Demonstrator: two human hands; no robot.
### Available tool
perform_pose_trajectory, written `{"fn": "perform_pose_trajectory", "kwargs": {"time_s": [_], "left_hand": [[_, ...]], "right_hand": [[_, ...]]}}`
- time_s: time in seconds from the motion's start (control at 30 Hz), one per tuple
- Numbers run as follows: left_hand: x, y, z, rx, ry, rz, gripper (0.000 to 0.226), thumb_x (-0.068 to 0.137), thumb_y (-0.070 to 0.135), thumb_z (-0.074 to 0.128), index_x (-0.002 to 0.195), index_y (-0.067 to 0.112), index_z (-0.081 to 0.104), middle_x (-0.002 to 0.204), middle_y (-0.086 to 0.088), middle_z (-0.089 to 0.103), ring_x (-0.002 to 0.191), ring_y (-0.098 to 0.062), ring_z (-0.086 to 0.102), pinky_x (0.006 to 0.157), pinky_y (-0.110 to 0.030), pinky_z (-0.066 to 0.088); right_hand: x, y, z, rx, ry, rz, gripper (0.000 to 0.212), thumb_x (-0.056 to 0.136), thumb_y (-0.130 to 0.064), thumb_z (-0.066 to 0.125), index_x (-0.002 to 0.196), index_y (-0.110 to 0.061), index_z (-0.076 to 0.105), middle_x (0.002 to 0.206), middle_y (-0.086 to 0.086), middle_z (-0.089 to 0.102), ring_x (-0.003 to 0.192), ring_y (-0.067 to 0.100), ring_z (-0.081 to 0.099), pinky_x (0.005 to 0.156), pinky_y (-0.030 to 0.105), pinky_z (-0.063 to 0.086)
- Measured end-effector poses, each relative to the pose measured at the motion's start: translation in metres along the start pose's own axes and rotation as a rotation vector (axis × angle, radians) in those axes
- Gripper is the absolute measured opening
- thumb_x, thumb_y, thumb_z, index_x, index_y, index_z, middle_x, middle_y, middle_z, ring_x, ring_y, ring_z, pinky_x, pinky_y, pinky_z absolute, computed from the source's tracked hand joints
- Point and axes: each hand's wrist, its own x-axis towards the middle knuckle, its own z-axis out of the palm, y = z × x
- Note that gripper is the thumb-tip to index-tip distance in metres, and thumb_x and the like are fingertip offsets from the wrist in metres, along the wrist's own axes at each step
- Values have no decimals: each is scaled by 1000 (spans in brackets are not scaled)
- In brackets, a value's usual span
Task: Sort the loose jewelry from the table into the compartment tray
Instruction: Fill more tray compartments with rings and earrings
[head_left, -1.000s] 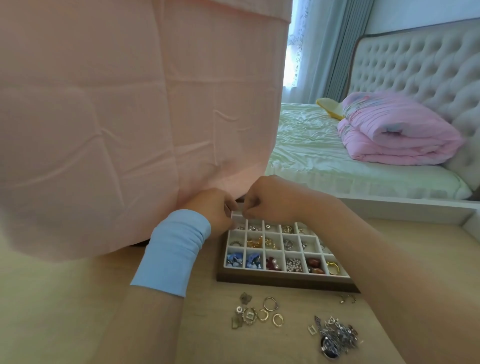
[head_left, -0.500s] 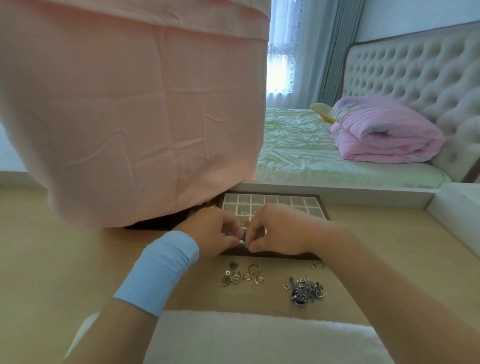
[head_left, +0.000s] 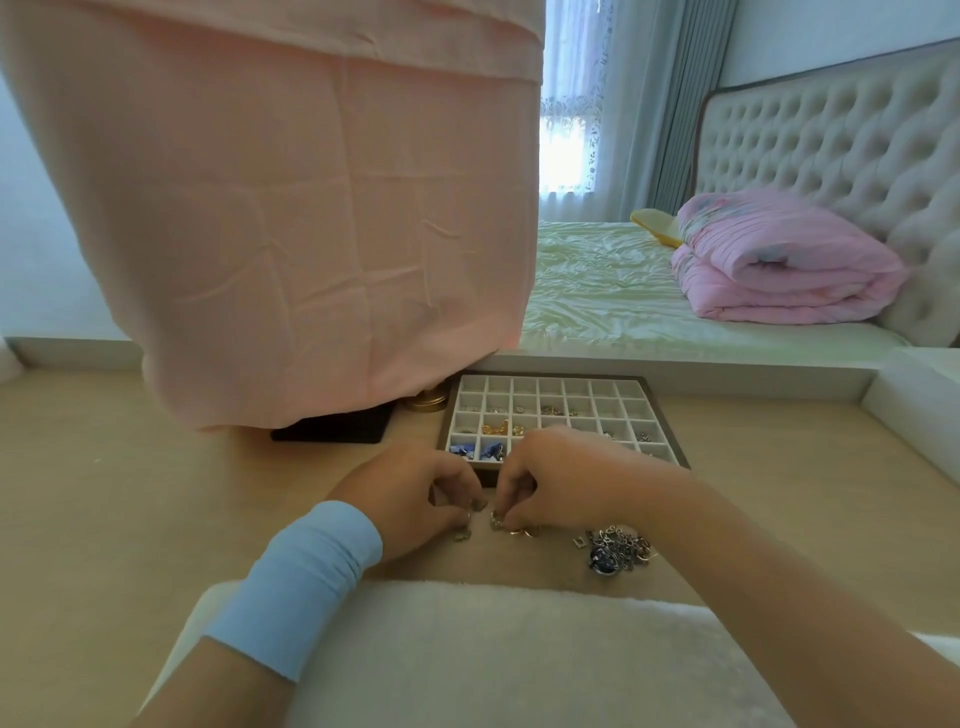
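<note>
Left hand (head_left: 410, 499), right hand (head_left: 563, 478): grip pinched on loose pieces (head_left: 495, 519), 6 o'clock of tray (head_left: 551, 375); probably light, stiff, slippery, so nip rims.

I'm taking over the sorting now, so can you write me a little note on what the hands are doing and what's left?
Left hand: fingers curled down onto the small pieces on the table, just in front of the tray; I can't see whether it is pinching any.
Right hand: the same, close beside it.
Done: several tray compartments hold jewelry; the back row looks empty.
Left: those small pieces and the tangled pile by the right wrist.
</note>
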Motion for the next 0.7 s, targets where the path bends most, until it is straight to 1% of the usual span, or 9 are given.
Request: {"fn": "perform_pose_trajectory", "kwargs": {"time_s": [0.07,0.17,0.27,0.33,0.37,0.43,0.47,0.6,0.7], "left_hand": [[0,0,0,-5,4,2,21,87,26,71,94,43,61,89,24,63,82,1,58,70,-14,45],[0,0,1,3,-6,-1,21,89,25,69,95,43,61,90,23,63,84,-1,58,73,-16,46],[0,2,2,43,-1,4,16,90,29,67,97,43,68,94,20,61,85,-3,56,74,-16,44],[1,2,4,50,-4,-4,15,89,30,67,94,44,70,96,17,61,86,-5,56,76,-17,45],[2,1,5,43,4,-7,15,89,30,68,90,45,70,97,16,62,85,-5,56,76,-16,45],[1,-1,7,23,35,-13,17,87,29,70,84,46,68,94,17,63,84,-3,56,75,-15,44],[0,-1,8,5,53,-16,16,87,29,70,82,44,68,93,18,63,84,-2,56,74,-13,44],[-3,-4,10,-94,147,-42,15,88,27,68,80,39,69,88,20,66,84,-1,57,73,-14,43],[-3,-5,10,-222,243,-47,13,88,24,68,82,35,70,86,16,68,84,-4,61,77,-22,51]], "right_hand": [[-1,4,-3,19,-6,7,12,88,-36,77,99,-32,79,80,-23,64,79,-2,62,83,26,57],[-1,6,-6,63,19,7,9,88,-34,78,96,-32,79,82,-22,64,80,-1,62,84,27,56],[0,2,-3,34,50,-6,10,91,-32,73,100,-29,78,78,-22,60,74,-3,57,74,21,51],[1,-4,3,3,53,-13,11,94,-34,69,102,-30,76,77,-22,58,73,-4,55,67,17,47],[1,-6,7,-14,56,-21,12,95,-35,68,104,-32,75,79,-22,58,76,-2,56,70,19,49],[4,-9,15,-32,74,-22,14,96,-37,65,107,-33,73,88,-18,60,86,5,59,81,27,55],[5,-10,19,-31,86,-15,15,96,-38,64,108,-33,72,90,-17,60,88,7,60,83,29,55],[7,-11,29,16,173,-7,15,95,-40,64,106,-32,70,90,-15,58,89,9,58,85,33,55],[6,-11,28,129,271,2,14,95,-38,65,107,-31,69,89,-13,64,87,9,61,85,36,56]]}}
